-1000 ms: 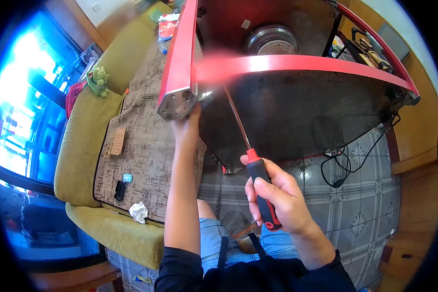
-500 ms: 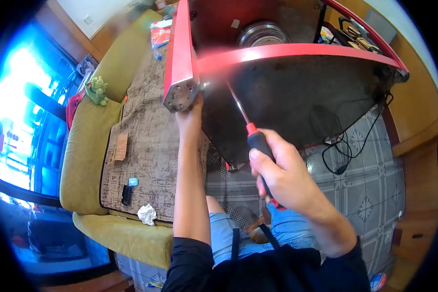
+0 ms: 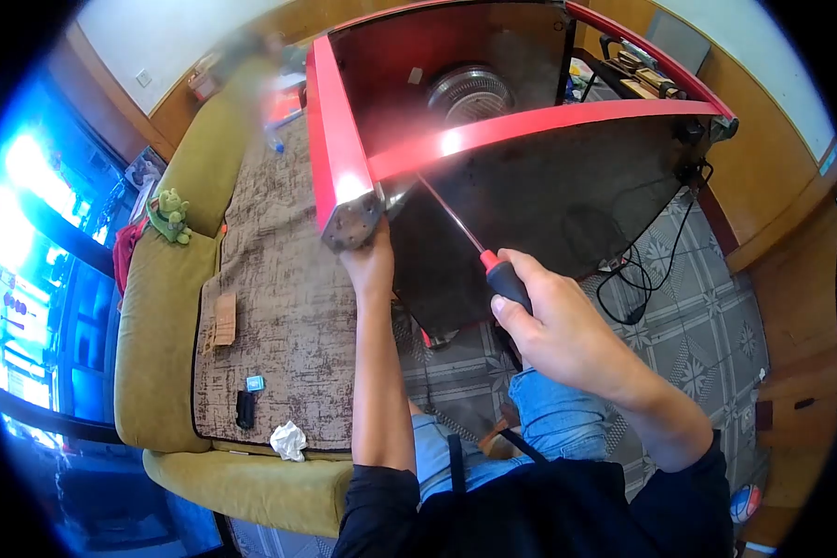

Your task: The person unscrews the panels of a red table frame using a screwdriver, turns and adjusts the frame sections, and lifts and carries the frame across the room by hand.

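The person's right hand (image 3: 567,330) is curled around a screwdriver (image 3: 490,261), its shaft slanting up to the red rail's (image 3: 549,126) lower edge beside the red leg (image 3: 337,149), while the left hand (image 3: 372,265) meets that leg's end, fingers too hidden from where I stand to tell their grip.

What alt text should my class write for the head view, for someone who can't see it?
A right hand holds a screwdriver angled toward a red frame, whose near corner the left hand holds. A green sofa stands at the picture's left.
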`<act>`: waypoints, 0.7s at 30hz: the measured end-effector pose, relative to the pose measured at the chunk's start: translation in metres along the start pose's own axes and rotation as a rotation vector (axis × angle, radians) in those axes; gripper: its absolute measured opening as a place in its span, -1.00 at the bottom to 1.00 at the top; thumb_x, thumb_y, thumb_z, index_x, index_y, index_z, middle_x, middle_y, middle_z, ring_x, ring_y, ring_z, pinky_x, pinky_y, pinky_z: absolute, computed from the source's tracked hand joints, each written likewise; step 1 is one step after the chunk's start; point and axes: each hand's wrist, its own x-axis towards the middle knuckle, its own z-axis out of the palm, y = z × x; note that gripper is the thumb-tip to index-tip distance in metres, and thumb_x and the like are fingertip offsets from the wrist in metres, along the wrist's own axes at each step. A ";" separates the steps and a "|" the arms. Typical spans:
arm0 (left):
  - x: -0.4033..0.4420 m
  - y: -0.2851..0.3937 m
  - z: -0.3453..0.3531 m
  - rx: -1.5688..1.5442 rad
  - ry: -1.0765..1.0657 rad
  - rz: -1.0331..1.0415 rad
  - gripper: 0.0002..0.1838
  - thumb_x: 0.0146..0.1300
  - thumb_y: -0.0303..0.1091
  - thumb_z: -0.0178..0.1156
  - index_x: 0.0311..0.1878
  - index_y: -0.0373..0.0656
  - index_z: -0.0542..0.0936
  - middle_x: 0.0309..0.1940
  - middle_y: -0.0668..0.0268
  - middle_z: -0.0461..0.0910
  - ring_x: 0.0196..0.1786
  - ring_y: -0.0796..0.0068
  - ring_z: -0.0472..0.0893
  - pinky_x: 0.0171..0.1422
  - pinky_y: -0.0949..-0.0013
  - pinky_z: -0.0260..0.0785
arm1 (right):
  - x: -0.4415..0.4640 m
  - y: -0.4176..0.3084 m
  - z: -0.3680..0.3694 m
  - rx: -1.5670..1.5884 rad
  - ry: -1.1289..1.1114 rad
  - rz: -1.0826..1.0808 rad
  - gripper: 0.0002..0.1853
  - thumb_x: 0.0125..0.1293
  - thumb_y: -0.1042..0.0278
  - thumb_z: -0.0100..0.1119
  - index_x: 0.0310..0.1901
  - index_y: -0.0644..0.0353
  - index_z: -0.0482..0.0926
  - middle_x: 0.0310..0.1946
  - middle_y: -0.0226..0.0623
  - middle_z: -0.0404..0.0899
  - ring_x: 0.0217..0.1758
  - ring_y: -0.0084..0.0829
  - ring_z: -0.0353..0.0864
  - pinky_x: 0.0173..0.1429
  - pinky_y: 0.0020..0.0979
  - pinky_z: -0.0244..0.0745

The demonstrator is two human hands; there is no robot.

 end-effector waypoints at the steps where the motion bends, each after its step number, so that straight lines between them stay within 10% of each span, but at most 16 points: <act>1: 0.001 0.000 0.001 -0.006 -0.005 -0.007 -0.67 0.09 -0.49 0.22 -0.05 -0.30 0.44 -0.12 0.23 0.47 -0.05 0.45 0.45 0.09 0.40 0.28 | 0.000 0.003 0.002 0.054 0.019 0.011 -0.65 0.21 0.34 -0.01 -0.05 0.40 0.32 -0.38 0.16 0.52 -0.28 0.06 0.55 -0.19 -0.12 0.40; 6: 0.002 0.002 -0.004 0.128 -0.019 -0.074 -0.67 0.12 -0.43 0.20 -0.05 -0.30 0.44 -0.11 0.24 0.48 -0.06 0.45 0.45 0.07 0.39 0.29 | -0.009 0.034 0.014 0.008 0.144 -0.054 -0.67 0.16 0.34 0.09 -0.07 0.28 0.35 -0.41 0.09 0.52 -0.31 0.03 0.55 -0.22 -0.14 0.41; 12: 0.008 -0.011 -0.012 0.019 -0.074 -0.088 -0.47 0.13 -0.30 0.24 0.12 -0.36 0.36 0.07 0.22 0.41 0.11 0.42 0.36 0.24 0.39 0.12 | 0.046 0.161 -0.049 0.136 0.947 -0.053 -0.73 0.19 0.20 0.11 -0.33 0.26 0.38 -0.62 -0.09 0.46 -0.51 -0.05 0.51 -0.41 -0.19 0.34; 21: 0.010 -0.030 -0.028 0.064 0.051 -0.203 -0.38 0.13 -0.20 0.25 0.19 -0.31 0.28 0.17 0.22 0.32 0.18 0.39 0.30 0.31 0.35 0.04 | 0.164 0.243 -0.188 0.140 1.644 0.063 -0.60 0.21 0.12 0.09 -0.18 0.36 0.35 -0.30 0.09 0.47 -0.19 0.03 0.47 -0.10 -0.14 0.31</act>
